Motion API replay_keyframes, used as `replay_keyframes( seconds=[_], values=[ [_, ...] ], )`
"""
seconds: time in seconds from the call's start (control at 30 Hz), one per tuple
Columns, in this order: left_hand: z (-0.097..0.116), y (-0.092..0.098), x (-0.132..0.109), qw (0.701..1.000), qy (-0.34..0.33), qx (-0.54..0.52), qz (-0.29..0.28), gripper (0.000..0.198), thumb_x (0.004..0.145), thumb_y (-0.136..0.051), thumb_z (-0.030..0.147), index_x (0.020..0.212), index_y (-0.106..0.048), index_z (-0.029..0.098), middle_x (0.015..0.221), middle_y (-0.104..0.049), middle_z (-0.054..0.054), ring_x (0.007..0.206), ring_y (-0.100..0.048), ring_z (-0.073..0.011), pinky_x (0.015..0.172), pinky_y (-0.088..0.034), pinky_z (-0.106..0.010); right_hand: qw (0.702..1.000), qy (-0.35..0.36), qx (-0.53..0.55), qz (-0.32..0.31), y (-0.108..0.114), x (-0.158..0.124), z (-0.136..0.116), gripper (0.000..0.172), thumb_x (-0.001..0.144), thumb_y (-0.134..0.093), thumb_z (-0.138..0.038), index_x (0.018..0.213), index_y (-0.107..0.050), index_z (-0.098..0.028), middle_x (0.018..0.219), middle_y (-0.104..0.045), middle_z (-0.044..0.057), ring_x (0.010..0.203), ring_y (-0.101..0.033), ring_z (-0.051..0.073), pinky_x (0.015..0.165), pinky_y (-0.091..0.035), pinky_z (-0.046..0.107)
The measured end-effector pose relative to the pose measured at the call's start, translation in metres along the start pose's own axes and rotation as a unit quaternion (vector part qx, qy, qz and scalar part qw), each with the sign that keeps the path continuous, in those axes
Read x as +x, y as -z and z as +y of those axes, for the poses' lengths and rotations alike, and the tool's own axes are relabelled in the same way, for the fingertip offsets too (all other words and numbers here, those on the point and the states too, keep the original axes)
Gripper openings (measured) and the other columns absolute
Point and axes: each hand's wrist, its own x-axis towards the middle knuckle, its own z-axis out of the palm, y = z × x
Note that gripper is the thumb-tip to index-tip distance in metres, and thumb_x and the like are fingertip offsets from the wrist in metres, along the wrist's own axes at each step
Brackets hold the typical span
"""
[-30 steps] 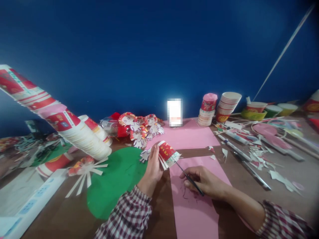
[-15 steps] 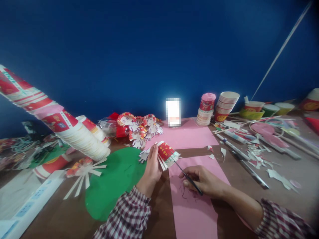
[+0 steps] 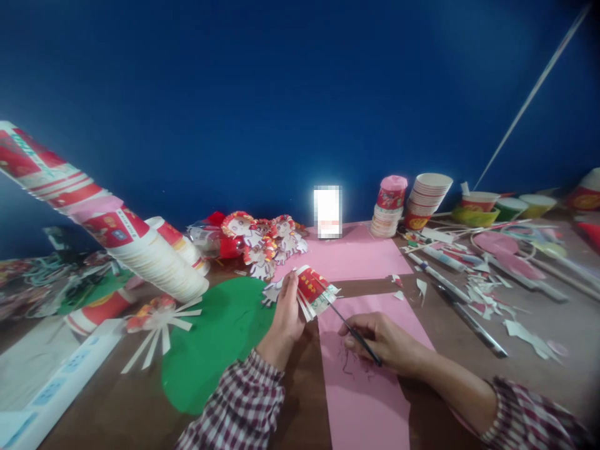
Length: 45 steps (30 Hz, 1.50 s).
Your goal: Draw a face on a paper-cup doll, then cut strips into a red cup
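My left hand [image 3: 287, 312] is closed around a red and white paper cup [image 3: 313, 284], tilted on its side above the table. Loose white strips hang from the cup's near side, and its right end is ragged. My right hand [image 3: 382, 340] grips a slim tool [image 3: 360, 344] with a dark handle, whose exact kind I cannot make out. Its thin tip meets the cup's right end. Under the right hand lies a pink sheet [image 3: 365, 406] with dark line drawings. To the left of my left hand lies a green sheet [image 3: 210, 356] with a rounded outline.
A long stack of paper cups [image 3: 140, 250] leans in from the left. Paper figures [image 3: 284, 234] and a glowing, pixelated upright rectangle [image 3: 328, 212] stand at the back. Cup stacks [image 3: 429, 197], pens [image 3: 471, 319] and paper scraps [image 3: 487, 297] occupy the right.
The view has shifted very slightly. Both hands, the cup and the dark tool keep nearly the same positions.
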Motion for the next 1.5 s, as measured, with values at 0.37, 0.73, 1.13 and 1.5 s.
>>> replay_keyframes(
  seconds=[0.37, 0.73, 1.13, 1.5],
  values=[
    [0.007, -0.006, -0.005, 1.000, -0.004, -0.002, 0.004, 0.035, 0.073, -0.069, 0.042, 0.098, -0.060, 0.018, 0.092, -0.069, -0.003, 0.081, -0.066, -0.0176, 0.077, -0.051, -0.033, 0.999, 0.000, 0.048, 0.007, -0.003, 0.000, 0.004, 0.031, 0.072, -0.065, -0.042, 0.082, -0.058, -0.013, 0.053, -0.047, -0.005, 0.042, -0.043, 0.007, 0.040, -0.033, 0.019],
    [-0.001, -0.002, -0.006, 0.999, -0.019, 0.029, -0.029, 0.030, 0.074, -0.068, 0.040, 0.093, -0.059, 0.019, 0.082, -0.065, 0.001, 0.073, -0.062, -0.0124, 0.071, -0.048, -0.026, 1.000, 0.013, 0.008, 0.005, 0.000, 0.001, 0.001, 0.028, 0.075, -0.062, -0.042, 0.081, -0.059, -0.014, 0.049, -0.051, -0.004, 0.041, -0.047, 0.009, 0.041, -0.036, 0.020],
    [0.000, -0.005, -0.006, 0.999, -0.019, 0.035, -0.021, 0.029, 0.072, -0.070, 0.041, 0.088, -0.059, 0.019, 0.081, -0.064, 0.001, 0.074, -0.062, -0.0136, 0.073, -0.047, -0.028, 0.999, 0.021, 0.026, 0.020, -0.003, 0.001, 0.007, 0.027, 0.074, -0.066, -0.038, 0.082, -0.060, -0.014, 0.052, -0.046, -0.005, 0.043, -0.042, 0.008, 0.041, -0.032, 0.019],
    [-0.005, -0.003, -0.009, 0.996, -0.037, 0.072, -0.029, 0.029, 0.072, -0.069, 0.041, 0.085, -0.058, 0.019, 0.074, -0.063, 0.003, 0.066, -0.059, -0.0114, 0.065, -0.046, -0.024, 0.999, 0.017, 0.013, 0.026, -0.003, 0.001, 0.004, 0.029, 0.074, -0.064, -0.041, 0.082, -0.061, -0.013, 0.051, -0.047, -0.005, 0.044, -0.043, 0.009, 0.042, -0.032, 0.019]
  ],
)
